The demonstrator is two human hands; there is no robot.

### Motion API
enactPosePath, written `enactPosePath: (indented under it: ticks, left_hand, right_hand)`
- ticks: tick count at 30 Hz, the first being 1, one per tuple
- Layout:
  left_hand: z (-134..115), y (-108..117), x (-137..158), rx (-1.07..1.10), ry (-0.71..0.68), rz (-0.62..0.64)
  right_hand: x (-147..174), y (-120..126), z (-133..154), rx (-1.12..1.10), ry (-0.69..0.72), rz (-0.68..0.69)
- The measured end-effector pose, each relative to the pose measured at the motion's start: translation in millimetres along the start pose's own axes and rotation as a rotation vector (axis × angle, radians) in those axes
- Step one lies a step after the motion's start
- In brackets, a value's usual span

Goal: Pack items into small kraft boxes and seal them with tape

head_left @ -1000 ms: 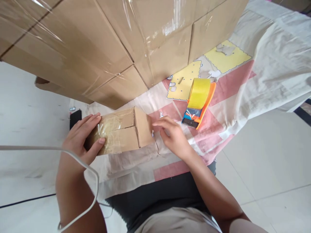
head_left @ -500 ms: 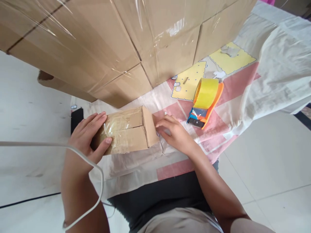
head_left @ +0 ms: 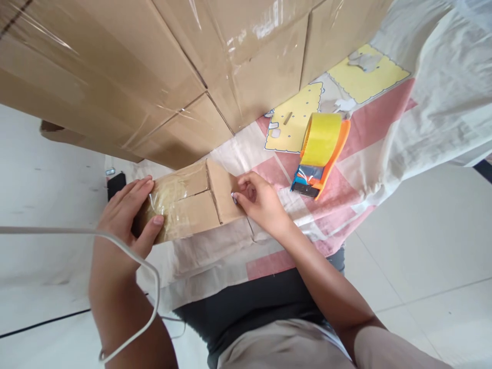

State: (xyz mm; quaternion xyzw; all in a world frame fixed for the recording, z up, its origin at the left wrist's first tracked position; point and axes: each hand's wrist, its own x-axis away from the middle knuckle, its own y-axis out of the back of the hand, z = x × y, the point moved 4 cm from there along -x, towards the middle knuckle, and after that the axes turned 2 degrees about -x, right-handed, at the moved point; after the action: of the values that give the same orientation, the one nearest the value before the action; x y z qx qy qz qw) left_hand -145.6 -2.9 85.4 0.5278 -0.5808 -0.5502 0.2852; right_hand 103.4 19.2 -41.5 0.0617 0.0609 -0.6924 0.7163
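Note:
A small cardboard box (head_left: 196, 201) wrapped in clear tape lies on a patterned cloth (head_left: 357, 123) in front of me. My left hand (head_left: 126, 218) grips its left end, thumb on the taped top and fingers over the far edge. My right hand (head_left: 257, 200) presses curled fingers against the box's right end face. An orange tape dispenser (head_left: 321, 154) with a yellow roll sits on the cloth just right of my right hand, untouched.
Large taped cardboard cartons (head_left: 172, 66) stand stacked right behind the small box. A black phone (head_left: 116, 183) lies on the white tiled floor to the left. A white cable (head_left: 96, 241) loops across my left forearm.
My right hand has moved left from the cloth onto the box's right end and curled its fingers. My left hand keeps its grip; the view shifted slightly.

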Motion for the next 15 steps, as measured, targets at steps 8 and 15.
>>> enactPosePath:
  ticks: [8, 15]
  left_hand:
    - [17.4, -3.7, -2.7, -0.047, -0.041, 0.056]
    - [23.2, -4.8, 2.3, -0.003, -0.062, -0.039]
  right_hand:
    - [64.6, -23.5, 0.3, -0.117, -0.021, 0.014]
    - [59.4, -38.9, -9.2, 0.017, -0.006, -0.01]
